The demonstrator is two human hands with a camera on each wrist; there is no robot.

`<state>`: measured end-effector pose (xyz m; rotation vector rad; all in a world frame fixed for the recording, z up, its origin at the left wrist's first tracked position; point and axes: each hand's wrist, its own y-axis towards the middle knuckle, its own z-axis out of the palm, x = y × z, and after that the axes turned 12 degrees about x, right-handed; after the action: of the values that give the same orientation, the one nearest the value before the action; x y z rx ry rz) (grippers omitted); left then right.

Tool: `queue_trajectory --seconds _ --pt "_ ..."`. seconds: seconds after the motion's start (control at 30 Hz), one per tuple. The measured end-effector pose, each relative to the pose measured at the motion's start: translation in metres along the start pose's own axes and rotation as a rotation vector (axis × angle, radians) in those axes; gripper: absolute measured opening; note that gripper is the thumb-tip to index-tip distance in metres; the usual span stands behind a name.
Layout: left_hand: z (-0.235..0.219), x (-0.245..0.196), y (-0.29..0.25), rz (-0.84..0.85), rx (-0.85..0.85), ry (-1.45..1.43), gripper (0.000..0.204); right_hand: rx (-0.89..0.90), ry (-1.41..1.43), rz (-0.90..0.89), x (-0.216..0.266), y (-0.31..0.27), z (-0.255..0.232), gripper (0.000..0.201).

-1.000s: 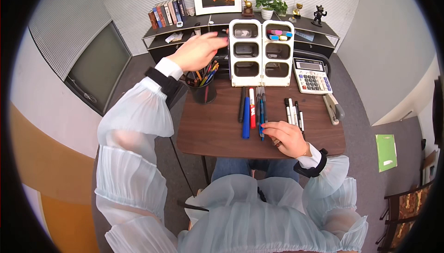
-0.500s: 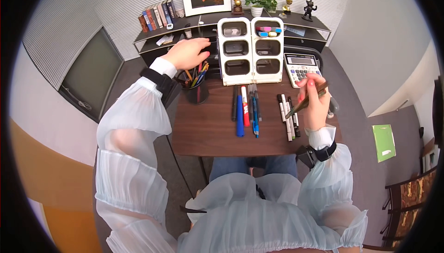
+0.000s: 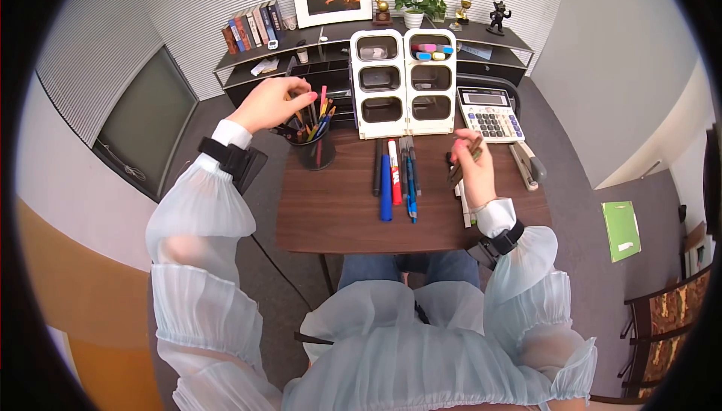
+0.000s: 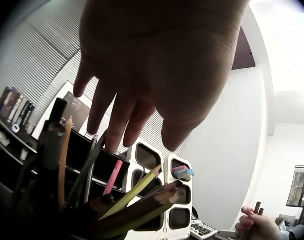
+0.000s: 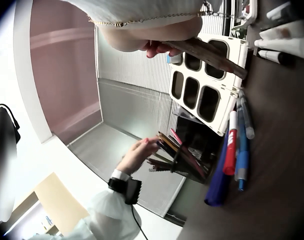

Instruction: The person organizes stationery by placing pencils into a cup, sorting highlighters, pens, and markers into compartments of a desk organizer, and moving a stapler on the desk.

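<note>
Head view: the left hand (image 3: 272, 104), fingers loosely extended and gripping nothing, hovered over the black pen cup of coloured pencils (image 3: 312, 142) at the far left corner of the dark brown wooden desk (image 3: 338, 212), while the right hand (image 3: 472, 169) pinched a slim brown pen (image 3: 465, 161) above the right half, near the white six-compartment organiser (image 3: 406, 84) on the far edge. Left wrist view: spread fingers (image 4: 119, 117) hung just above the pencil tips (image 4: 157, 192). Right wrist view: fingers clasped the brown pen (image 5: 208, 53) over blue and red markers (image 5: 231, 160).
</note>
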<state>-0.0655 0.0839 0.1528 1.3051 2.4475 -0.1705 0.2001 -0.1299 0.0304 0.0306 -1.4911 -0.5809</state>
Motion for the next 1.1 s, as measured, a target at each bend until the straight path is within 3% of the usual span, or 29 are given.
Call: queue_trajectory --seconds 0.07,0.13,0.27,0.33,0.47,0.53,0.67,0.8,0.83,0.93,0.97,1.0,1.07,1.1 --pt "-0.002 -0.008 -0.009 0.017 -0.093 0.084 0.032 0.104 -0.066 -0.023 -0.013 -0.001 0.001 0.018" --pt "0.0 -0.021 -0.017 0.218 -0.435 0.041 0.031 0.121 -0.156 0.042 -0.02 -0.003 0.0 0.017" --pt "0.016 -0.069 -0.048 0.399 -0.508 -0.181 0.025 0.195 -0.092 0.087 -0.029 -0.003 -0.007 0.015" --pt "0.034 -0.08 -0.062 0.399 -0.452 -0.173 0.024 0.186 -0.279 0.306 -0.026 -0.004 -0.015 0.018" --pt "0.082 -0.08 -0.065 0.487 -0.402 -0.204 0.02 0.201 -0.527 0.179 -0.015 -0.002 -0.023 0.022" --pt "0.106 -0.075 -0.06 0.459 -0.327 -0.388 0.018 0.278 -0.671 -0.007 0.0 -0.001 -0.023 0.019" --pt "0.15 -0.063 -0.039 0.309 -0.148 -0.864 0.014 0.382 -0.762 0.134 0.033 0.0 -0.019 0.016" --pt "0.172 -0.048 -0.015 0.222 -0.037 -0.848 0.013 0.497 -0.815 0.146 0.048 0.004 -0.023 0.014" --pt "0.178 -0.042 -0.007 0.242 -0.042 -0.983 0.014 0.544 -0.839 0.14 0.053 0.006 -0.026 0.013" --pt "0.183 -0.033 0.007 0.279 -0.03 -1.179 0.016 0.518 -0.851 0.075 0.068 0.016 -0.031 0.013" --pt "0.179 -0.034 0.009 0.142 0.0 -1.225 0.018 0.485 -0.803 0.111 0.076 0.021 -0.03 0.014" --pt "0.176 -0.034 0.01 0.001 0.029 -1.265 0.019 0.441 -0.836 0.013 0.073 0.028 -0.036 0.014" --pt "0.179 -0.03 0.014 -0.006 0.044 -1.263 0.021 0.35 -0.835 -0.131 0.072 0.043 -0.04 0.014" --pt "0.181 -0.028 0.016 -0.032 0.054 -1.295 0.021 0.305 -0.754 -0.074 0.072 0.05 -0.04 0.015"
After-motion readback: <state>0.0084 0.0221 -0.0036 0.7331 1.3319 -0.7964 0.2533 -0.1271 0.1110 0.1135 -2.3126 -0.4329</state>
